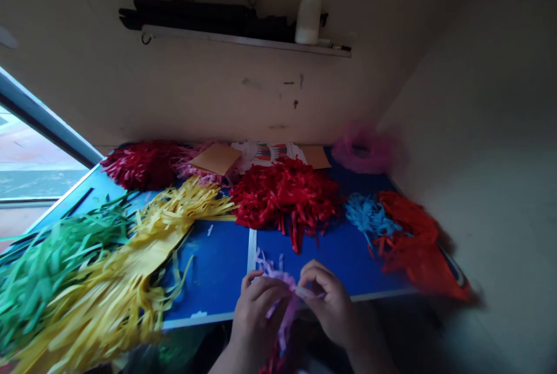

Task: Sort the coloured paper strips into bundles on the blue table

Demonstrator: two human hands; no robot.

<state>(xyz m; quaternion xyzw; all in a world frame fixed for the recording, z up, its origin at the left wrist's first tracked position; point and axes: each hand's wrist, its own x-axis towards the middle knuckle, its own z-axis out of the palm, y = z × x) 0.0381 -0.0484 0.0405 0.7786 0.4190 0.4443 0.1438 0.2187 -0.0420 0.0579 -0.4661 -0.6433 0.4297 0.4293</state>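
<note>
My left hand [260,307] and right hand [328,298] pinch lilac fringe [282,276]; red fringe [285,195] heaps beyond on the bench [221,267], a whitish bottle [308,14] above.

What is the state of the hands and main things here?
Left hand: closed on purple strips
Right hand: pinching purple strips
Purple strips: held, ends loose
Yellow fringe: spread
Green fringe: spread loosely
Bright-red fringe: heaped
Dark-red fringe: heaped
Blue fringe: bunched
Orange piece: partly blurred
White bottle: upright on shelf

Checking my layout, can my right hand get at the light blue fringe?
Likely yes: nothing seems between the right hand and the light blue fringe, though that hand is pinching lilac fringe.
</note>
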